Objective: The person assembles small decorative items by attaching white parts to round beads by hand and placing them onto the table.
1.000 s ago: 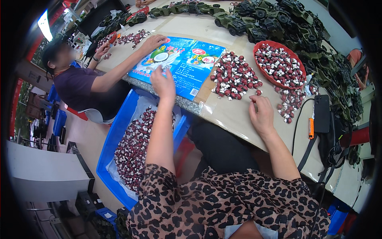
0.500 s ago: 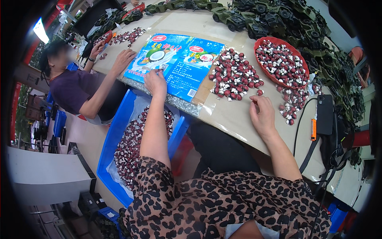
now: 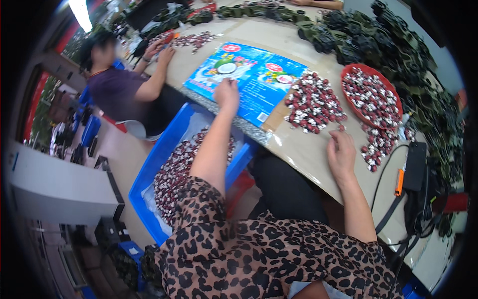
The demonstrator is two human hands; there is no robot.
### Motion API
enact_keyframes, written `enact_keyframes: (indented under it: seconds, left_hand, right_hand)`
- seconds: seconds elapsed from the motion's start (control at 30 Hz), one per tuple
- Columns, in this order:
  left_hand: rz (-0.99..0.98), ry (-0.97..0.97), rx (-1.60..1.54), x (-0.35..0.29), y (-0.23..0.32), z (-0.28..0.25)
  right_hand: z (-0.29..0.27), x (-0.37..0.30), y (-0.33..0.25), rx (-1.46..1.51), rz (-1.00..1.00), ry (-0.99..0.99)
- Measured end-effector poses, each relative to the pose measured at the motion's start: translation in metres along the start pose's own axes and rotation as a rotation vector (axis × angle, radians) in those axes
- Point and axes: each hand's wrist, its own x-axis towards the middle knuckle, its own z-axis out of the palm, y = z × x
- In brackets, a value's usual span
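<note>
At the left, a co-worker (image 3: 117, 89) in a purple top sits with both hands on the far side; your left arm could meet theirs if you reach farther left. Nearer you, below the table edge, the blue bin (image 3: 158, 158) holds many small red-and-white pieces. Your left hand (image 3: 227, 95) is over the blue cardboard sheet (image 3: 266, 97), fingertips drawn together; you cannot tell whether they pinch a piece. A loose sleeve or forearm might drag that sheet, as it reaches the near edge. Just right of it lies the pile of red-and-white pieces (image 3: 314, 102); a sweep could scatter them. Your right hand (image 3: 342, 153) rests at the pile's near right side, fingers loosely bent, beside one stray piece; its hold cannot be told. Farther right, the red bowl (image 3: 400, 115) is heaped full, so a bump could spill more.

For edges: the near table edge slants from the bin down toward your right forearm. Tan tabletop (image 3: 295, 143) between sheet and right hand gives side room; on the right, the black phone (image 3: 415, 164) and its cable bound your reach and could snag.
</note>
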Motion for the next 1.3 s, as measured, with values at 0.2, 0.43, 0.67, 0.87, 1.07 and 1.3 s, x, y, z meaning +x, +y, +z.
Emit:
enact_keyframes:
  seconds: [0.2,0.43,0.67,0.87,1.07,1.3]
  left_hand:
    - [-0.36,-0.848,-1.828,-0.034,0.086,-0.03]
    - [-0.501,-1.242,-1.992,-0.112,0.147,-0.043]
    - [-0.53,-1.318,-1.872,-0.125,0.169,-0.031]
    - [-0.151,-1.221,-1.475,-0.096,0.23,-0.008]
    - [0.195,-0.893,-0.939,-0.104,0.256,0.008]
    - [-0.025,-0.678,-1.151,-0.165,0.226,0.019]
  right_hand:
    - [0.0,0.001,0.009,0.033,0.052,-0.008]
    - [0.009,0.011,0.013,0.246,0.164,0.088]
    - [0.009,0.01,0.01,0.463,0.328,0.169]
    - [0.01,0.01,0.01,0.414,0.263,0.198]
    - [0.002,0.012,0.012,0.375,0.289,0.189]
    - [-0.003,0.016,0.023,0.418,0.468,0.462]
